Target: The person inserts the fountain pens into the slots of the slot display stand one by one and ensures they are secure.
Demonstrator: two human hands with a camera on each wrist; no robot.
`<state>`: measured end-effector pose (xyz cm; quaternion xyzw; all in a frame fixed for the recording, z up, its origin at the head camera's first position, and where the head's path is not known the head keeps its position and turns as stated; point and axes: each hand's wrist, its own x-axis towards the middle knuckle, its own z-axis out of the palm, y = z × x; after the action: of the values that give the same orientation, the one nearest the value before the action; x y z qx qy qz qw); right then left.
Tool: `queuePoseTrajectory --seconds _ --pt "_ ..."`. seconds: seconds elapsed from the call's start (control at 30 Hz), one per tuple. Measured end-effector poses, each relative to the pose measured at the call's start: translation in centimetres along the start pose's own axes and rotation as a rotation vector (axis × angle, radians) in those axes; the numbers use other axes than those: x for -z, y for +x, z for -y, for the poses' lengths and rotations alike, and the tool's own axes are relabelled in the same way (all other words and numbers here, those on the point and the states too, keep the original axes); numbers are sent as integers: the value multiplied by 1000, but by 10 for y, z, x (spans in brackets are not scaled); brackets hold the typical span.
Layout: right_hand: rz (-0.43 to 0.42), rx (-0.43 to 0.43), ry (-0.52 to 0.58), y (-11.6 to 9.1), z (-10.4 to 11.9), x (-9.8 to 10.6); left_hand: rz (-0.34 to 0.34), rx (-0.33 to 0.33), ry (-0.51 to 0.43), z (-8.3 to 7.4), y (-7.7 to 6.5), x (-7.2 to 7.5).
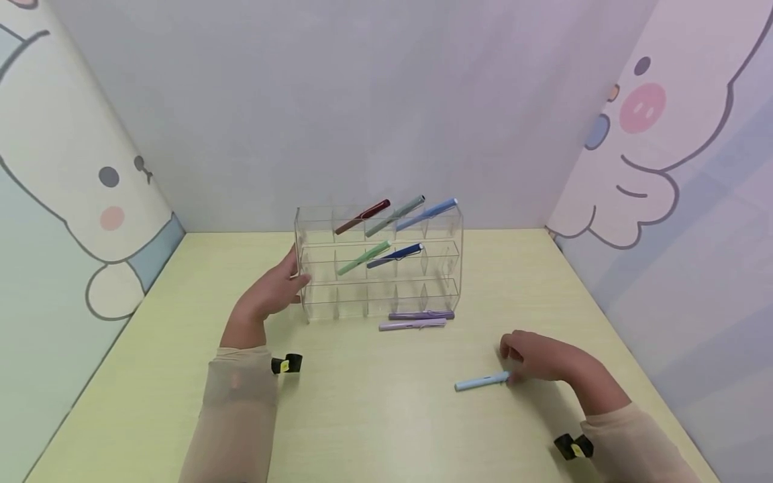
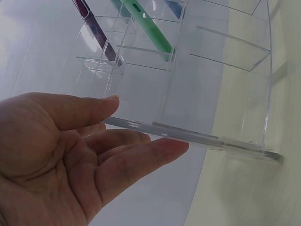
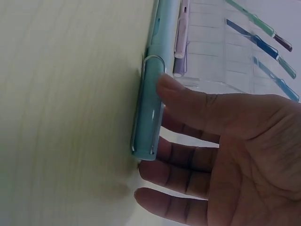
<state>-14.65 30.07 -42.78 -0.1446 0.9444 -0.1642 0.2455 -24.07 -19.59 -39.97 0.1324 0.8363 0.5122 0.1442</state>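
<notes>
One pale-blue capped pen (image 1: 480, 383) is the piece at work: it is on, or just above, the table (image 1: 362, 409), in front and to the right of the clear acrylic rack (image 1: 350, 310), w/ its clip end at the R hand (image 1: 537, 357). As I judge from my remote post, the step in hand is picking up this pen. Thumb of the R hand touches the cap and the foremost fingers pass round its far side, so it seems pinched b/w them; how firmly, I can't tell. The L hand (image 1: 274, 288) holds the left side panel of the rack b/w thumb and fingers, prob. for steadiness. IMO the next move calls for a straight lift, w/ enough pinch that the barrel does not roll away. Now the count: 1 rack w/ 3 tiers, 2 hands, 8 pens total. Top tier has 3 pcs, all leaning to the right: maroon pen (image 1: 362, 217), grey-green pen (image 1: 395, 216), light-blue pen (image 1: 427, 215). Middle tier has 2, same lean: light-green pen (image 1: 364, 258) and dark-blue pen (image 1: 394, 256). Another 2 lie flat on the table, just before the rack's base: violet pen (image 1: 421, 315) and, nearer the head cam, lilac pen (image 1: 413, 325). No. 8 is the pale-blue one, well apart from these.
</notes>
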Motion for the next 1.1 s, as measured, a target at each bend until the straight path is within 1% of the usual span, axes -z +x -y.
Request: queuePoseTrajectory --seconds 0.3,0.43,0.7,0.87,1.1 --pt "-5 43 -111 -1 4 -6 7 1 -5 1 -1 0" --pt "-17 60 -101 -1 3 -1 3 6 -1 1 0 0" --pt "-50 131 -6 -2 5 22 2 14 7 2 0 1" --pt "-112 185 21 1 10 37 2 5 0 1 0 1" --pt "-218 192 47 4 24 65 -4 0 -12 2 1 0"
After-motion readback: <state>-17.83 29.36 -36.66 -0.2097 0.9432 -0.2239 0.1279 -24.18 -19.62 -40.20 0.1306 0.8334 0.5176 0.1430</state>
